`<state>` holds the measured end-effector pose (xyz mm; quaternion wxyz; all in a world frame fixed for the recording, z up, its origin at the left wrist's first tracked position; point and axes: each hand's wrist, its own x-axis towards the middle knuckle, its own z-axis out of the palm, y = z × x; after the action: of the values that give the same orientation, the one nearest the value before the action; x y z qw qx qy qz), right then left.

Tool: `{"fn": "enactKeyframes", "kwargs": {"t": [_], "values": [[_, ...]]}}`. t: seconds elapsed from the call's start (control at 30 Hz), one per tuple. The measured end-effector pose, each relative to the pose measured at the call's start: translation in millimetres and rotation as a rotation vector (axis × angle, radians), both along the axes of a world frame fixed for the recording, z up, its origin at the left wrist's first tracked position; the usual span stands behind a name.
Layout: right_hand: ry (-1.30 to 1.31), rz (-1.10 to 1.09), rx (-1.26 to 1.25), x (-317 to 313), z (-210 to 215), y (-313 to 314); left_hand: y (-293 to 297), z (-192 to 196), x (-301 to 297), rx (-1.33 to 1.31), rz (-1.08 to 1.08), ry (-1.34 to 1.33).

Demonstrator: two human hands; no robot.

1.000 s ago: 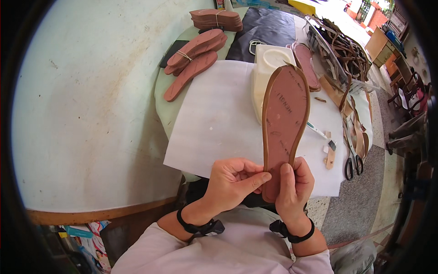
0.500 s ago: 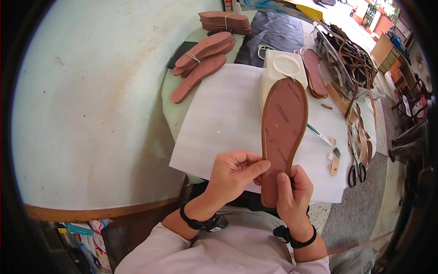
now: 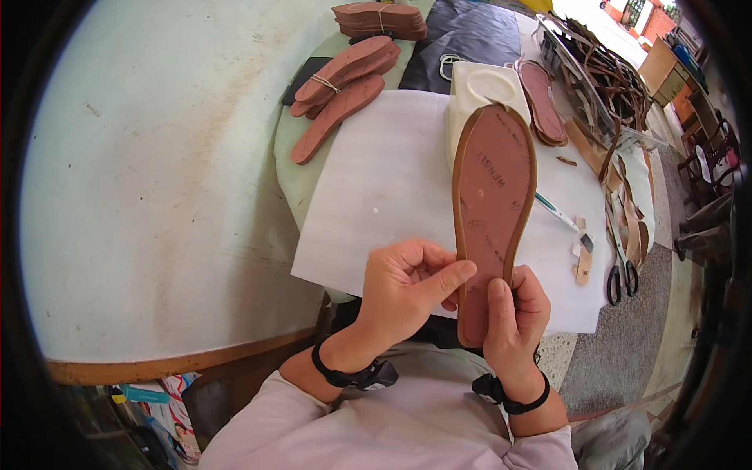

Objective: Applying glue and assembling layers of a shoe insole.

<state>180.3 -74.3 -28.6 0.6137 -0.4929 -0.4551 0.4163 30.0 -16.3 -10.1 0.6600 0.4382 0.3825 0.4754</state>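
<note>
Upright in front of me I hold a reddish-brown insole [image 3: 492, 188], wide end up, with a thin brown strip running along its edge. My left hand [image 3: 411, 286] is closed on its left edge, thumb on the face and fingers partly behind. On the right side of the narrow end, my right hand [image 3: 517, 313] grips it, its thumb flat on the face. The insole's back is hidden from me. Just behind its top stands a cream plastic container [image 3: 489, 82], partly covered by it.
White sheeting [image 3: 376, 211] covers the table. Loose insoles [image 3: 337, 117] and a banded stack [image 3: 380, 22] lie far left, another insole pair [image 3: 542, 102] behind right. On the right are a cutter-like tool [image 3: 558, 210], scissors [image 3: 623, 270], leather scraps [image 3: 583, 262] and a bin of strips [image 3: 599, 94].
The insole has tilted slightly and sits a little higher and further right in view, both hands with it. The whole view has shifted a bit. Both hands keep their hold.
</note>
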Motion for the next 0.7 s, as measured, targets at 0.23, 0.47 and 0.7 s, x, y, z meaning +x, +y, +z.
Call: {"fn": "enactKeyframes", "kwargs": {"t": [0.23, 0.47, 0.7], "values": [[0.017, -0.035, 0.039, 3.3, 5.3, 3.8, -16.5, -14.1, 2.0, 0.064, -0.054, 0.061], [0.054, -0.086, 0.041, 2.8, 4.2, 8.8, -25.0, -18.1, 2.2, -0.002, -0.117, 0.036], [0.085, -0.128, 0.067, 3.7, 7.6, 13.5, -31.1, -15.9, 4.5, -0.008, -0.15, 0.046]]}}
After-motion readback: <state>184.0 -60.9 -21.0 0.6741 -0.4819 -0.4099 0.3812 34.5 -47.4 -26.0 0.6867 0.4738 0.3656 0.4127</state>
